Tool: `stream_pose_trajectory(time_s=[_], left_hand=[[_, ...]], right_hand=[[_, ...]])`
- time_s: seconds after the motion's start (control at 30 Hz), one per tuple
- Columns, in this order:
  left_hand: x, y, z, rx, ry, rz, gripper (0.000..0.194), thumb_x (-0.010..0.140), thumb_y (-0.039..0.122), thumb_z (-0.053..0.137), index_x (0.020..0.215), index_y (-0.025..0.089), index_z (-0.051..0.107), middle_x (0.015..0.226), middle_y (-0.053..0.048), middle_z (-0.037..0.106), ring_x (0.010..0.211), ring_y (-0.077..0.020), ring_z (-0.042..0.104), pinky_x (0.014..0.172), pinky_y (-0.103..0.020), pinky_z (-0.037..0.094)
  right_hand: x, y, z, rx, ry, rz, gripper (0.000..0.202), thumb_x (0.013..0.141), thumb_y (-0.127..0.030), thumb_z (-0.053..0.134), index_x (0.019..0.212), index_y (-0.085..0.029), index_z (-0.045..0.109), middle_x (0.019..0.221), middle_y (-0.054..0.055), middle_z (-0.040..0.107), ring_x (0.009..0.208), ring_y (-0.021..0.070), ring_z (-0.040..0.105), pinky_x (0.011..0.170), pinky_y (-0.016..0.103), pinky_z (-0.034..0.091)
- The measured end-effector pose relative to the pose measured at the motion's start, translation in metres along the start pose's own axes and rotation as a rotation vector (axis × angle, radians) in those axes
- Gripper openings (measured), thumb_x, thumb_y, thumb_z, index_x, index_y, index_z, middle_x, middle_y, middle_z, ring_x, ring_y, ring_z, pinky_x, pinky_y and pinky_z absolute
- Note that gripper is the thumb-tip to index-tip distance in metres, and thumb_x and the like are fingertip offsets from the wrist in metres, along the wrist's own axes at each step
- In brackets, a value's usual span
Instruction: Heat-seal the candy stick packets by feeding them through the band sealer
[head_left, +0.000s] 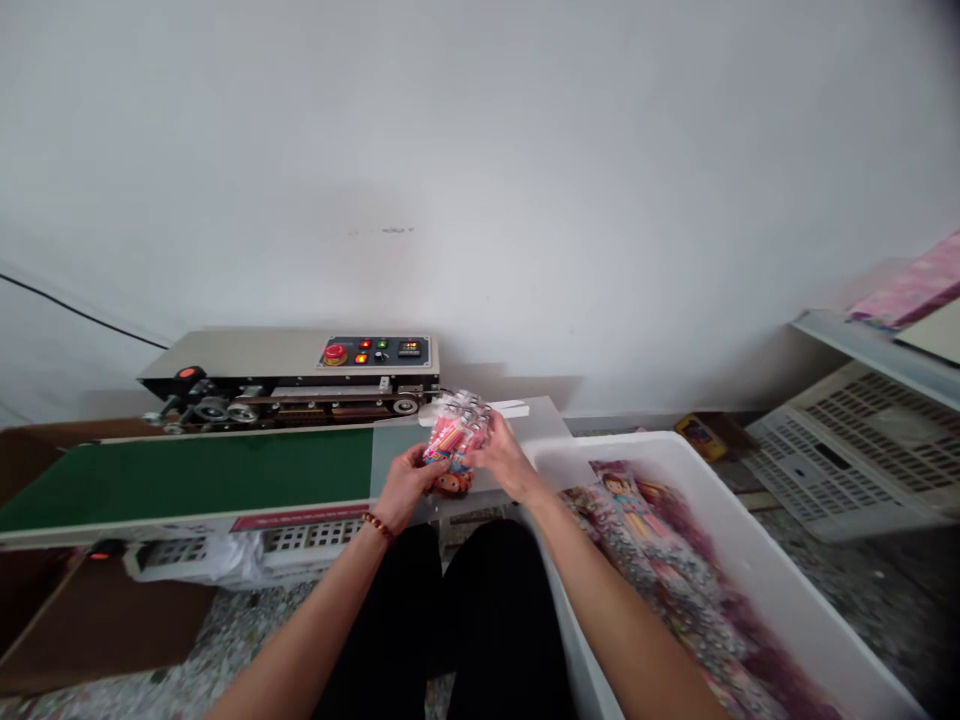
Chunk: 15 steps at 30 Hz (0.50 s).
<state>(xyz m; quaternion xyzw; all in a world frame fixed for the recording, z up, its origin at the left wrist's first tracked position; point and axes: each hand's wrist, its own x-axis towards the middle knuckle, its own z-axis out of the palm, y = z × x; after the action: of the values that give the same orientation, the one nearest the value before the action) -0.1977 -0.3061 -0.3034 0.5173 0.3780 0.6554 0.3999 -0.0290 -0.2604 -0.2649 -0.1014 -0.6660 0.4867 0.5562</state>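
Note:
Between my two hands is a printed plastic packet (454,440), pink and clear with a cartoon figure whose head points down toward me. My left hand (409,480) grips its lower left side, with a beaded bracelet on that wrist. On the right edge, my right hand (506,458) is closed, thumb across the front. The packet is held over the pale plate at the right end of a band sealing machine (292,355). Whatever is inside the packet is too small to make out.
A green conveyor belt (225,478) runs left from the plate. To my right, a white tub (795,560) holds several similar packets (637,510). Further right are a perforated plastic crate (832,470) and a shelf with a pink box (911,285). A cardboard box (112,620) stands below the belt.

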Motion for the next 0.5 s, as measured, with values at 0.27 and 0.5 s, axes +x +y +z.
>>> stream_pose_trajectory(time_s=[0.27,0.5], left_hand=[[-0.002,0.001,0.012,0.449,0.318,0.456,0.043,0.080,0.046,0.074,0.114,0.020,0.068,0.114,-0.010,0.069,0.109,-0.0247,0.063,0.092,-0.036,0.049],[0.027,0.011,0.011,0.341,0.248,0.319,0.022,0.071,0.036,0.076,0.072,0.019,0.063,0.073,-0.001,0.064,0.073,-0.0161,0.056,0.074,-0.029,0.043]], right_hand=[[0.020,0.015,-0.018,-0.382,0.184,0.006,0.047,0.061,-0.037,0.080,0.100,-0.024,0.057,0.094,-0.001,0.070,0.084,0.0222,0.065,0.082,0.037,0.056],[0.018,0.030,-0.018,-0.564,0.154,0.013,0.046,0.066,-0.041,0.077,0.103,-0.026,0.056,0.092,-0.003,0.068,0.082,0.0207,0.061,0.078,0.034,0.053]])
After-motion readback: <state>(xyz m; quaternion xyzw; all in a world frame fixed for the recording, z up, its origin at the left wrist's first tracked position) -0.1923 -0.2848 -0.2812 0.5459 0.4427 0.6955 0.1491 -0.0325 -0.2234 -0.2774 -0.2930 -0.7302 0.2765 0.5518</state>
